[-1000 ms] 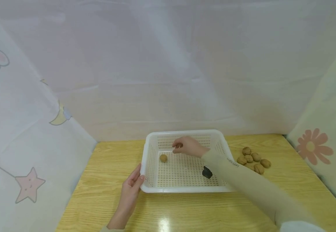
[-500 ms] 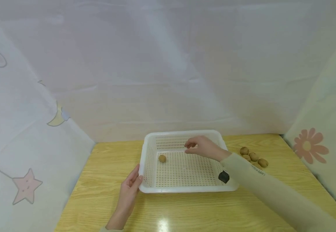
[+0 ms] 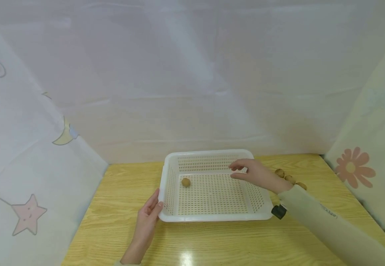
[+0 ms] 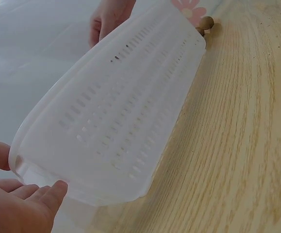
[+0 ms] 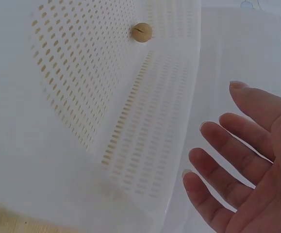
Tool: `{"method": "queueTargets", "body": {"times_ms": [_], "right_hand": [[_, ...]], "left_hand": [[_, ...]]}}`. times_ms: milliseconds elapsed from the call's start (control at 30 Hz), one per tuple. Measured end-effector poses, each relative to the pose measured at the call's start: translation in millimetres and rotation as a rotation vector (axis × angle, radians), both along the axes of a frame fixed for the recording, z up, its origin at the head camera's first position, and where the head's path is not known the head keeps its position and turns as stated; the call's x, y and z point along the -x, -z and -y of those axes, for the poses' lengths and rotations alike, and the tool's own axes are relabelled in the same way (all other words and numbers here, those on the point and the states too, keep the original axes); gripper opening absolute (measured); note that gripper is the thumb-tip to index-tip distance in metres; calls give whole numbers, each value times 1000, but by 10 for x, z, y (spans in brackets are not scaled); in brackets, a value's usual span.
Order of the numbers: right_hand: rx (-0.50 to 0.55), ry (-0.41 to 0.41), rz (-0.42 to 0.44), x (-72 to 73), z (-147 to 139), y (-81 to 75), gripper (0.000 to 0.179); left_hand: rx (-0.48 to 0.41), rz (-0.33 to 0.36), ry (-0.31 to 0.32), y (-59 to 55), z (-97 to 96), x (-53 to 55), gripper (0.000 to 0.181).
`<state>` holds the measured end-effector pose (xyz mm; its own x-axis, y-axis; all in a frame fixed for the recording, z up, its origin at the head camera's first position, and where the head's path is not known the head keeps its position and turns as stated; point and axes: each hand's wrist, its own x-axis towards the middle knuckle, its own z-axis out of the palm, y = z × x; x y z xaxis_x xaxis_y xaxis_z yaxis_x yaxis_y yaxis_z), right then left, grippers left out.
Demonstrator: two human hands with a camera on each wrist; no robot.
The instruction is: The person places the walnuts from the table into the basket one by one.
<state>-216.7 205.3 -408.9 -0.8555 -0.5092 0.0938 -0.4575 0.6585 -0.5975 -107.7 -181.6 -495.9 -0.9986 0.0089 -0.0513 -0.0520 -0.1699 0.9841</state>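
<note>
A white perforated plastic basket (image 3: 213, 217) sits on the wooden table. On its left end my left hand (image 3: 147, 218) grips the rim, thumb on top and fingers outside, as the left wrist view also shows at the basket's near end (image 4: 91, 160). One walnut (image 3: 186, 182) lies on the basket floor toward the left. Above the right part of the basket hovers my right hand (image 3: 255, 173), holding nothing; its fingers (image 5: 235, 150) are spread and slightly bent in the right wrist view. Walnuts (image 3: 290, 179) lie right of the basket, partly hidden by the right wrist and sleeve.
The wooden table (image 3: 112, 207) extends around the basket. A pale curtain (image 3: 192, 92) hangs close behind it, with printed side curtains at left and right. A small black device (image 3: 279, 211) is on the right wrist.
My right hand has moved right across the basket, from near the walnut inside toward the right rim, its fingers opening wider. The left hand and basket stay almost in place.
</note>
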Motion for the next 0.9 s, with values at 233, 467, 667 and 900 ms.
{"method": "queueTargets", "body": {"times_ms": [233,467,667,900], "right_hand": [[-17,84,17,-119,-304,18,34],[-40,171,45,-256,-619,58,41],[-47,201,47,-350,-949,120,42],[-41,263,43,-451,-1353,261,41]], "left_hand": [[-4,-9,4,15,14,2,59],[5,-19,20,26,22,6,59],[4,-22,14,21,21,9,59],[-3,-21,4,17,21,12,59]]}}
